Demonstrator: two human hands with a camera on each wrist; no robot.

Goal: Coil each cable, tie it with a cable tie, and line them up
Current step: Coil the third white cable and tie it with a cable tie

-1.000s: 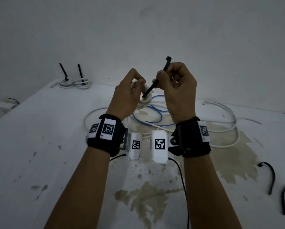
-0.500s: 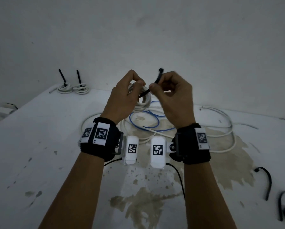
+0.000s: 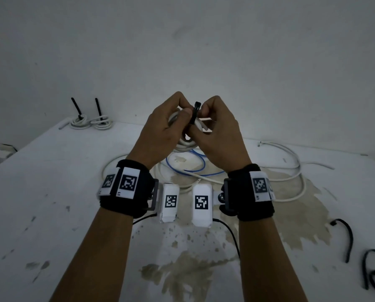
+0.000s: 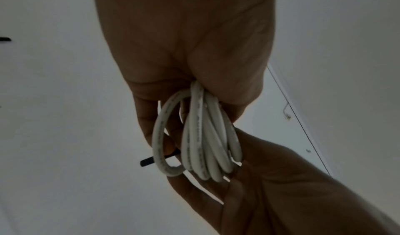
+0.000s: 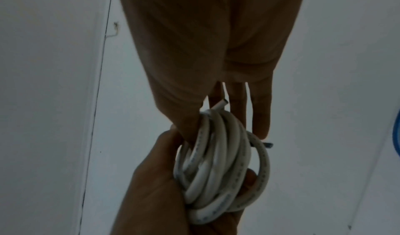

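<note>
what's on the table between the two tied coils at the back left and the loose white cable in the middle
Nothing: in the head view the table is bare between the tied coils and the loose white cable, save for small dark marks.

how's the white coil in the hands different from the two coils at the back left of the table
The held coil is up off the table, gripped by the left hand and right hand; the two back coils lie flat on it. Its black cable tie is being worked on between the fingers; theirs stand up untouched. All are white cable in small loops.
</note>
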